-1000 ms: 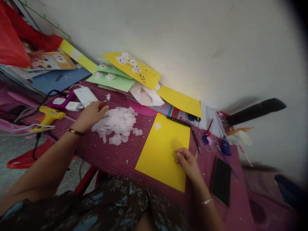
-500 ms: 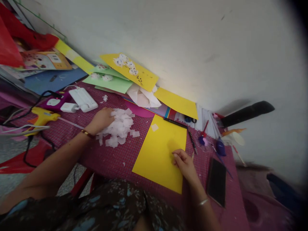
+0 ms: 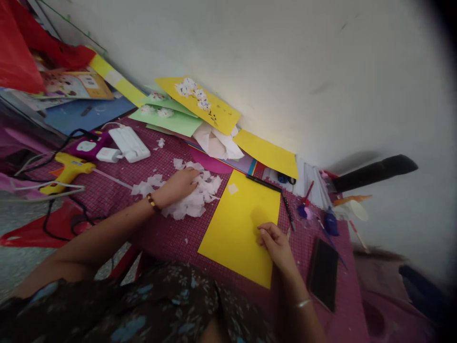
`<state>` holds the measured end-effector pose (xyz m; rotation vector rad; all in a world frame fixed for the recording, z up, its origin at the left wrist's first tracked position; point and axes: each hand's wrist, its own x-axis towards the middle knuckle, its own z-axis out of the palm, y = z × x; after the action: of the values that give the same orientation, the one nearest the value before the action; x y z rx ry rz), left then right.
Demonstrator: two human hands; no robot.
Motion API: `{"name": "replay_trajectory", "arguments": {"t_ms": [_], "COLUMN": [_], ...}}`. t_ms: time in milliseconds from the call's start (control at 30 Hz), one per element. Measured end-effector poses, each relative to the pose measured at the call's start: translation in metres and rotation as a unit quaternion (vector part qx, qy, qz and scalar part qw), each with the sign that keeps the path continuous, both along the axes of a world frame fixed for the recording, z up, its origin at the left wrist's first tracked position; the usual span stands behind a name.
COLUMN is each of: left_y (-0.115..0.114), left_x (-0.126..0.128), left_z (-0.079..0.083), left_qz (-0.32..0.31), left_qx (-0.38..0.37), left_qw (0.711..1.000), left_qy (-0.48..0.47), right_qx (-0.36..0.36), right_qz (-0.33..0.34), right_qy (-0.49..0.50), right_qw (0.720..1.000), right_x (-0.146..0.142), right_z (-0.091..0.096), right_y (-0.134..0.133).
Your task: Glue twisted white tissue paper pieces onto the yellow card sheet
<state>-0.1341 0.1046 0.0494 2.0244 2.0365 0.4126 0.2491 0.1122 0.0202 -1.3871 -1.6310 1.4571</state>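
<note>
My left hand (image 3: 182,186) rests palm down on a loose heap of small white paper squares (image 3: 191,205), its fingers stretched out over them. Beneath the palm, part of the heap is hidden. My right hand (image 3: 275,240) hovers at or touches the right edge of a yellow sheet (image 3: 232,240); thumb and fingertips are drawn together, and whatever is between them, if anything, is too small to make out. Near the top of that sheet lies one single pale paper square (image 3: 233,189).
Left of the heap lie a yellow glue gun (image 3: 71,171) and a white power adapter (image 3: 130,143). Paper-flower cards (image 3: 210,107) lean against the wall. A black marker (image 3: 264,184), a blue bottle (image 3: 331,223) and a dark phone (image 3: 323,274) sit toward the right.
My left hand has moved right across the paper squares, spreading the heap toward the yellow sheet. My right hand stays in nearly the same place. The view has shifted slightly.
</note>
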Motion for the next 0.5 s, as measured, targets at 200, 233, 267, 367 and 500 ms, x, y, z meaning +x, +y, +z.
{"name": "replay_trajectory", "arguments": {"t_ms": [200, 233, 267, 367, 500], "left_y": [-0.025, -0.033, -0.042, -0.067, -0.087], "left_x": [-0.047, -0.059, -0.072, -0.104, -0.122], "left_z": [0.043, 0.050, 0.054, 0.051, 0.024], "left_qz": [0.054, 0.080, 0.113, 0.160, 0.122], "left_qx": [0.024, 0.029, 0.026, -0.042, -0.107], "left_qw": [0.998, 0.996, 0.993, 0.986, 0.987], "left_qy": [-0.021, -0.024, -0.030, -0.004, 0.011], "right_qx": [-0.005, -0.005, -0.004, 0.000, 0.002], "right_qz": [0.005, 0.007, 0.007, 0.010, 0.010], "right_qy": [0.003, 0.003, 0.002, -0.004, -0.010], "right_qw": [1.000, 1.000, 1.000, 1.000, 1.000], "right_x": [0.001, 0.002, 0.002, 0.003, 0.003], "right_z": [-0.001, -0.001, -0.001, 0.000, 0.000], "right_y": [0.001, 0.001, 0.001, 0.001, 0.001]}}
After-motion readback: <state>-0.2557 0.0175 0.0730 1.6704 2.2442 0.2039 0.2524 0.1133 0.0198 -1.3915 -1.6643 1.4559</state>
